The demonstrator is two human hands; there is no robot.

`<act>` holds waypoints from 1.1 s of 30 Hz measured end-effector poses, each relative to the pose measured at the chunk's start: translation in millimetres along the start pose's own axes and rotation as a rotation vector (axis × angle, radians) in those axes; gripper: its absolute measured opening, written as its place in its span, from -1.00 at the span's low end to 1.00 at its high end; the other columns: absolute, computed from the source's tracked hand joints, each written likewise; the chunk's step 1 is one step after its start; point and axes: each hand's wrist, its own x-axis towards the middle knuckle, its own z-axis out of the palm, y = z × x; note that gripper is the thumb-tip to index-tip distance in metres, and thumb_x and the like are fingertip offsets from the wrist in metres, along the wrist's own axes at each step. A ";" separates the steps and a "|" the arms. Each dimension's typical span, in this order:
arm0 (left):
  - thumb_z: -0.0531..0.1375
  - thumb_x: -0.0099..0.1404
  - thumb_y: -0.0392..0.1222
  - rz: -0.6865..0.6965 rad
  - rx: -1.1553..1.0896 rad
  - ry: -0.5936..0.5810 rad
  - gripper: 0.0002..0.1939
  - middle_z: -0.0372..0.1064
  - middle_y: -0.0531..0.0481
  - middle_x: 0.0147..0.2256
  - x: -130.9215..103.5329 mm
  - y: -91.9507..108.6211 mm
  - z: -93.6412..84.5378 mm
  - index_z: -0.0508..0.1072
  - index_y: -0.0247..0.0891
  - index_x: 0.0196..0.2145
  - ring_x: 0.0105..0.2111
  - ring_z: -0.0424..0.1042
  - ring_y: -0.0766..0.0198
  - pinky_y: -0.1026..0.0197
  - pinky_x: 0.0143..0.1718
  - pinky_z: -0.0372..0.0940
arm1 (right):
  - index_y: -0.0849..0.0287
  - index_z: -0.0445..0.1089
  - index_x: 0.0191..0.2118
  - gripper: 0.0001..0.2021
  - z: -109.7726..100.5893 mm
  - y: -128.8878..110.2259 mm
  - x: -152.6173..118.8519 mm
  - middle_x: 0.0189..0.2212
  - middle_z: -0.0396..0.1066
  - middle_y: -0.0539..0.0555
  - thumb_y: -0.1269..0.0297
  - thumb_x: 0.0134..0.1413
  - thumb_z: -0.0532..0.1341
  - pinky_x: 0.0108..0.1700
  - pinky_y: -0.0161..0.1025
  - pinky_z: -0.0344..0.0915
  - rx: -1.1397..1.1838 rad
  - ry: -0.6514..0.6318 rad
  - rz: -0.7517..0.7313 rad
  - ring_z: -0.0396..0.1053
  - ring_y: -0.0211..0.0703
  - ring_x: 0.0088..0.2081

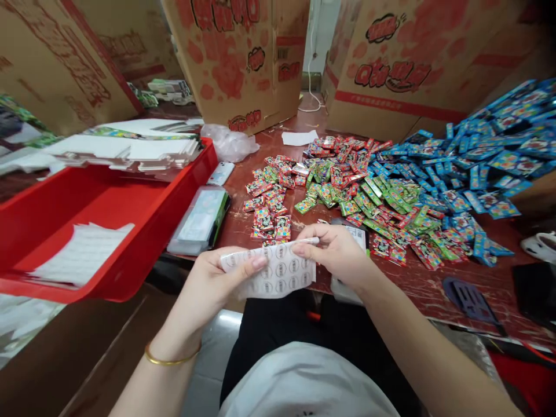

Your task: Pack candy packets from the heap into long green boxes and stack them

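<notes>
A white sheet of round stickers (280,271) is stretched between my two hands, just over the table's front edge. Rows of small dark printed circles cover its face. My left hand (221,275) pinches the sheet's left part, thumb on the front. At the upper right corner, my right hand (334,255) grips the sheet between thumb and fingers. The top edge looks folded or rolled there. Small red sachets (271,223) lie just beyond the sheet. A clear plastic box (345,289) is partly hidden behind my right hand.
On the left stands a red tray (174,214) holding white paper slips (82,255). Another clear box (200,220) and a phone (220,173) lie beside it. Green sachets (386,194) and a heap of blue packets (478,156) spread rightward. Cardboard boxes (243,63) line the back.
</notes>
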 end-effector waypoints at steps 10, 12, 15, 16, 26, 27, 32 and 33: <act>0.40 -0.01 -0.07 -0.026 -0.063 0.073 -0.69 0.54 -0.09 -0.39 -3.8 6.3 3.5 0.56 -0.26 -0.31 -0.48 0.51 0.15 0.23 -0.46 0.44 | 0.23 0.46 -0.48 -0.81 3.8 -5.3 -2.8 -0.51 0.46 0.07 0.19 -0.09 0.26 -0.46 -0.29 0.26 -0.028 0.141 0.007 0.35 -0.19 -0.48; 0.36 0.04 -0.02 -0.013 -0.033 0.071 -0.70 0.54 -0.09 -0.42 -4.6 9.0 4.1 0.56 -0.26 -0.31 -0.48 0.50 0.13 0.23 -0.50 0.42 | 0.22 0.46 -0.48 -0.83 1.3 -6.6 -3.7 -0.52 0.46 0.05 0.20 -0.10 0.27 -0.48 -0.30 0.26 -0.014 0.146 0.006 0.35 -0.19 -0.48; 0.34 0.05 -0.01 0.057 0.022 0.099 -0.72 0.54 -0.08 -0.42 -4.6 8.0 3.8 0.57 -0.26 -0.35 -0.48 0.49 0.16 0.26 -0.50 0.40 | 0.22 0.46 -0.50 -0.86 -0.4 -5.8 -5.5 -0.52 0.46 0.05 0.24 -0.10 0.27 -0.44 -0.30 0.28 0.000 0.137 -0.019 0.36 -0.20 -0.47; 0.34 0.06 0.00 0.086 0.052 0.116 -0.73 0.54 -0.07 -0.41 -4.8 6.6 3.3 0.56 -0.26 -0.36 -0.48 0.48 0.18 0.28 -0.49 0.39 | 0.22 0.46 -0.49 -0.86 -0.3 -4.8 -6.2 -0.52 0.46 0.05 0.24 -0.10 0.28 -0.42 -0.30 0.28 0.002 0.135 -0.026 0.36 -0.20 -0.46; 0.11 0.26 0.00 0.372 0.585 0.250 -0.65 0.29 0.10 -0.61 -10.7 -0.9 -4.6 0.47 -0.30 -0.52 -0.58 0.22 0.37 0.39 -0.58 0.11 | 0.26 0.44 -0.49 -0.75 4.6 8.6 -14.7 -0.57 0.38 0.03 0.13 -0.08 0.27 -0.48 -0.34 0.20 0.070 0.207 -0.005 0.30 -0.23 -0.50; 0.10 0.27 -0.01 0.387 0.604 0.244 -0.64 0.26 0.11 -0.62 -9.3 -1.9 -3.8 0.45 -0.31 -0.54 -0.59 0.19 0.38 0.38 -0.59 0.09 | 0.26 0.44 -0.49 -0.75 4.0 10.4 -16.9 -0.57 0.38 0.03 0.13 -0.07 0.27 -0.49 -0.34 0.20 0.087 0.214 0.007 0.30 -0.23 -0.50; 0.14 0.22 0.05 0.268 0.428 0.084 -0.61 0.31 0.07 -0.60 4.9 -15.4 14.2 0.45 -0.33 -0.54 -0.57 0.23 0.36 0.37 -0.56 0.13 | 0.26 0.45 -0.47 -0.74 -8.5 26.1 -34.7 -0.58 0.40 0.02 0.12 -0.08 0.26 -0.52 -0.35 0.20 0.149 0.339 0.095 0.30 -0.25 -0.54; 0.18 0.19 0.06 0.205 0.359 0.022 -0.64 0.37 0.04 -0.56 8.5 -19.0 20.8 0.47 -0.33 -0.50 -0.54 0.28 0.33 0.36 -0.53 0.18 | 0.26 0.45 -0.48 -0.75 -13.9 30.3 -40.1 -0.58 0.42 0.02 0.12 -0.09 0.26 -0.51 -0.34 0.21 0.149 0.376 0.115 0.31 -0.25 -0.54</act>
